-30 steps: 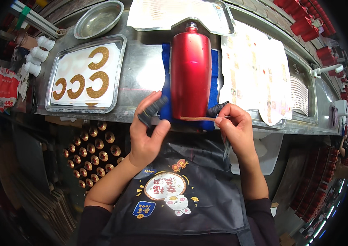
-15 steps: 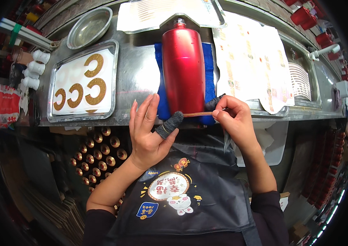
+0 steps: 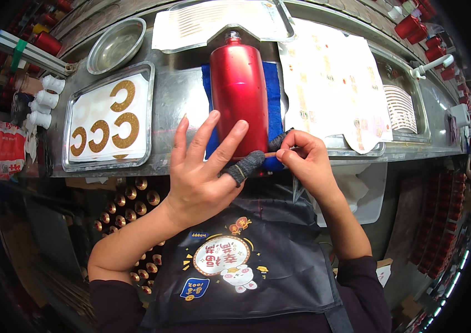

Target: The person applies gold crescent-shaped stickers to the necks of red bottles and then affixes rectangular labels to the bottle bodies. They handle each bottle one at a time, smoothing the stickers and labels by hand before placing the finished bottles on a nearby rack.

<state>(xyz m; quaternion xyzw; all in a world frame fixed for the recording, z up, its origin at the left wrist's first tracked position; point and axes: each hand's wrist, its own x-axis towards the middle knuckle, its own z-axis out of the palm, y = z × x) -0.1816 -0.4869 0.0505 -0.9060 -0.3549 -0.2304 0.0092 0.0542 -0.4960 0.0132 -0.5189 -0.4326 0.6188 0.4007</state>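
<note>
Left hand (image 3: 202,188), fingers spread, dark-sleeved index finger against the base of the red bottle (image 3: 239,94); bottle lying on blue cloth (image 3: 273,91); brown strip (image 3: 270,155), apparently partly laid along that base; right hand (image 3: 309,162) pinching the strip's end, seemingly not yet laid down

Our metal bench (image 3: 166,100), bowl (image 3: 116,47) toward far left corner, tray (image 3: 150,105) along left edge, blue cloth (image 3: 274,83) at near edge

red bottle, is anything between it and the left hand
Only the dark finger cover on the left hand, at the near end of the red bottle. A brown strip shows right of that cover; whether it runs underneath is hidden.
</note>
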